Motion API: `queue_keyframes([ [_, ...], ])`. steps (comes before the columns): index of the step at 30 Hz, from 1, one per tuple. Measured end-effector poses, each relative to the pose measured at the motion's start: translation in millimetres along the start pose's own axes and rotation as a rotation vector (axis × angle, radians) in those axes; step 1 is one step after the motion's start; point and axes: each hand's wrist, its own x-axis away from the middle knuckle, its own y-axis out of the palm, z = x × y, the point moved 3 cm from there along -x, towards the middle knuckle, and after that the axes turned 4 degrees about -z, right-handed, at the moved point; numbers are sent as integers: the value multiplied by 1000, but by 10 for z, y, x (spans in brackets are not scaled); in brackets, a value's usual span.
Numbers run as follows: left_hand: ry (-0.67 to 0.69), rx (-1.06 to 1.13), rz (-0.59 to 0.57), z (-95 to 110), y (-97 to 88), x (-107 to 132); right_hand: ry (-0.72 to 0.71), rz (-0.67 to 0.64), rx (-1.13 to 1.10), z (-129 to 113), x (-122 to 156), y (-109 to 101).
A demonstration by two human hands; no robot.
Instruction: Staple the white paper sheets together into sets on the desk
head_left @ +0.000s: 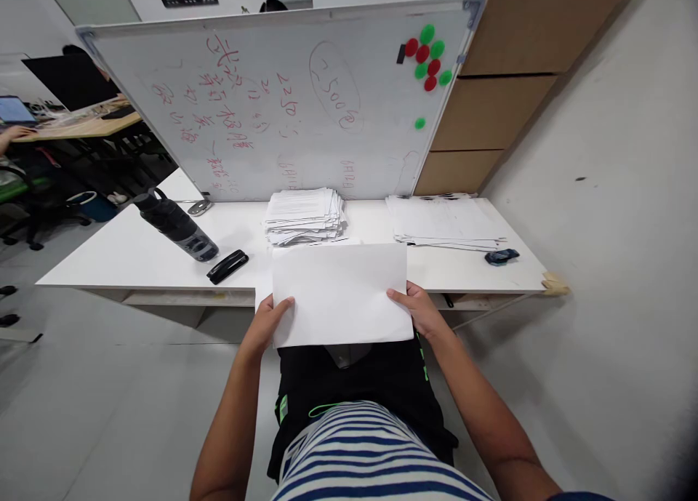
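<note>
Between my two hands is white paper (341,294), held by its left and right edges in front of the desk's front edge; its upper face looks blank. My left hand (268,321) pinches the left edge, thumb on top and fingers hidden beneath. At the right edge my right hand (419,308) grips in the same way. I cannot tell how many sheets there are. Just beyond the paper lies a thick, uneven stack of printed sheets (302,214). A black stapler (227,267) rests on the desk to the left.
A dark water bottle (177,225) and a computer mouse (199,208) are on the left of the white desk (98,265). To the right lie another paper pile (447,221) and a small dark object (502,257). A whiteboard (273,123) with magnets stands behind, beside cardboard boxes (491,112).
</note>
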Motion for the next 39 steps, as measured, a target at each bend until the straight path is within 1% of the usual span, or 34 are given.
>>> queue_keyframes([
  [4, -11, 26, 28, -39, 5, -15, 3, 2, -1, 50, -5, 13],
  [7, -10, 32, 28, -53, 4, -4, 0, -14, -2, 117, 3, 3],
  [9, -13, 20, 31, -65, -15, -1, 22, -29, 32, 191, 11, -13],
  [12, -9, -10, 44, -81, -74, -6, 73, -84, 142, 329, 22, -26],
  [13, -1, -19, 34, -80, -96, -10, 74, -96, 182, 368, 23, -29],
  [15, 23, -37, -26, -60, -138, -26, 53, -86, 243, 423, 23, -40],
  [17, 59, -84, -110, -12, -195, -65, 16, -39, 270, 437, 25, -61],
  [19, 129, -188, -139, 70, -311, -152, -11, 0, 262, 420, 44, -95],
  [21, 223, -345, -70, 181, -515, -303, -22, 30, 242, 394, 83, -148],
  [22, 263, -445, -4, 240, -645, -403, -19, 51, 233, 387, 110, -185],
  [23, 287, -571, 96, 298, -793, -514, -13, 78, 225, 386, 141, -227],
  [24, 284, -740, 202, 349, -942, -634, -5, 104, 216, 394, 175, -271],
  [25, 269, -892, 345, 398, -1096, -754, 3, 131, 207, 410, 211, -314],
  [26, 245, -1011, 465, 435, -1234, -874, 11, 153, 193, 434, 248, -353],
  [27, 217, -1094, 530, 455, -1348, -994, 15, 175, 175, 464, 286, -386],
  [28, 181, -1141, 556, 457, -1442, -1110, 19, 193, 153, 495, 325, -410],
  [29, 145, -1160, 548, 444, -1516, -1216, 22, 213, 128, 526, 365, -427],
  [31, 97, -1140, 495, 393, -1615, -1374, 24, 245, 64, 574, 444, -431],
  [33, 117, -1087, 443, 351, -1655, -1438, 29, 266, -5, 594, 519, -407],
  [36, 216, -1012, 360, 342, -1598, -1362, 53, 289, -80, 583, 607, -361],
  [39, 281, -1011, 265, 390, -1393, -1150, 80, 282, -103, 553, 635, -334],
])
